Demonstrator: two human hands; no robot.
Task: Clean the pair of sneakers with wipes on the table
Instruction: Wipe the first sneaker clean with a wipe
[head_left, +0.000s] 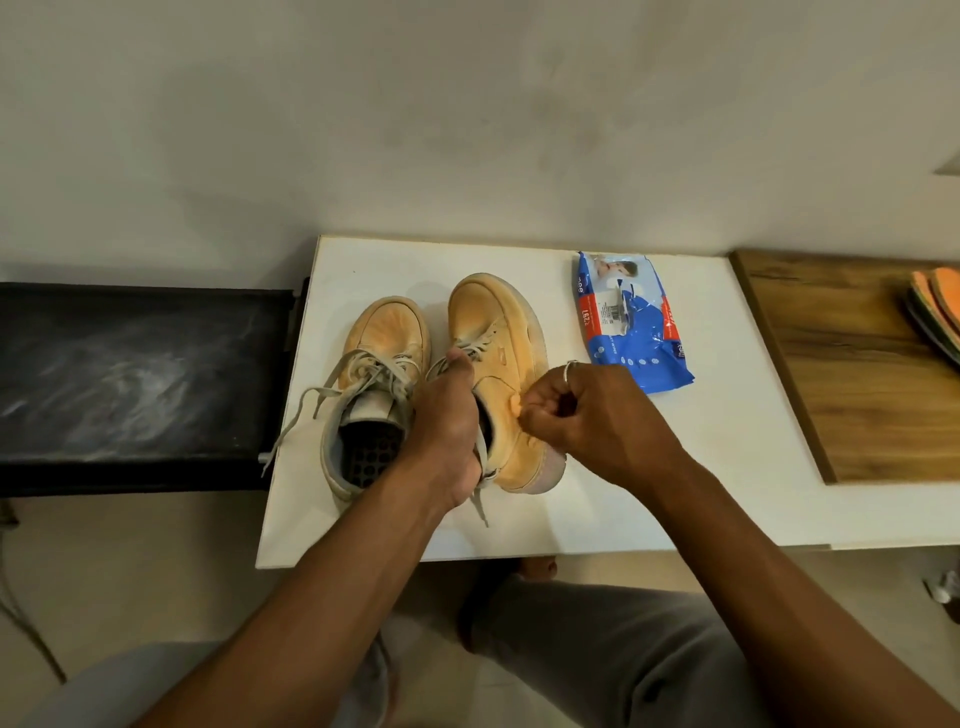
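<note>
Though dusty, tan sneakers (496, 325) w/ loose laces (363, 370)

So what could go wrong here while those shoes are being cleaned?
1. The left hand grips the held shoe only at its opening. A hard rub from the right hand, pressed against its side, might twist it loose.
2. The other shoe has loose laces trailing to the edge of the table. An arm could snag them and drag that shoe off.
</note>
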